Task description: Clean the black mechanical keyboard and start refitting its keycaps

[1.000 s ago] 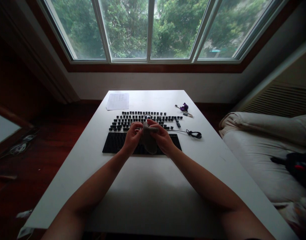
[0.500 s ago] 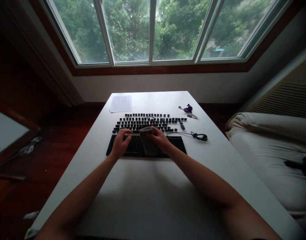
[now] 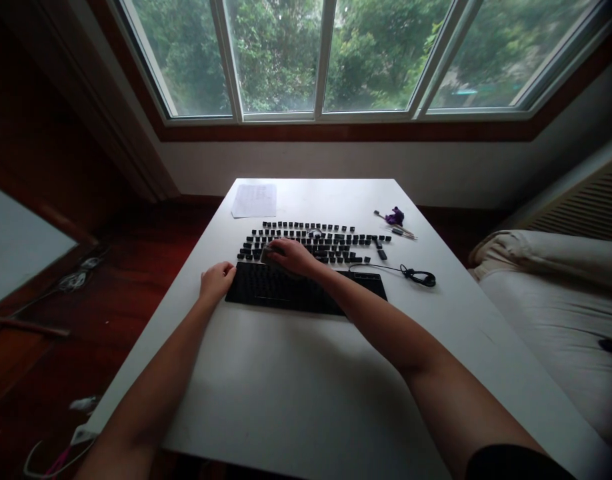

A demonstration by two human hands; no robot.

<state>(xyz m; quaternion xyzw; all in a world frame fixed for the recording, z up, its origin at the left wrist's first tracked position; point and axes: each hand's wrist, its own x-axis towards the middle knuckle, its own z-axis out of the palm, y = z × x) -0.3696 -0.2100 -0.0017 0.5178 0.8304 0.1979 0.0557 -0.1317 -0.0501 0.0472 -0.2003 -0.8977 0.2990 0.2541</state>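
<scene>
Dozens of small black plastic keycaps [image 3: 311, 241] lie in loose rows on the white rectangular surface [image 3: 306, 373], just beyond the flat black keyboard base [image 3: 306, 290] they belong to. My right hand [image 3: 290, 255] rests at the near edge of those rows, by the base's far left corner, curled over a small grey cloth [image 3: 267, 254] of which only a corner shows; I judge the fingers closed on it, though the grip itself is hidden under my knuckles. My left hand [image 3: 216, 281] sits loosely curled on the surface, touching the left end of the base and holding nothing that I can see.

Risk, as I judge it, comes mostly from the cloth and my forearm. A sweep of fabric across the loose caps could push them out of their rows or mix them up, and the outermost ones could skid toward the edge of the surface and drop onto the dark wooden floor [image 3: 111, 280]. My right forearm crosses low over the base, so a careless drag could shove it into the caps. Right of the base, its thin black cable [image 3: 411, 272] ends in a coil that a sleeve or wrist could snag.

Nothing here is a container. A white sheet of paper [image 3: 255, 200] lies at the far left, and a purple-handled tool with thin metal picks [image 3: 396, 219] at the far right.
</scene>
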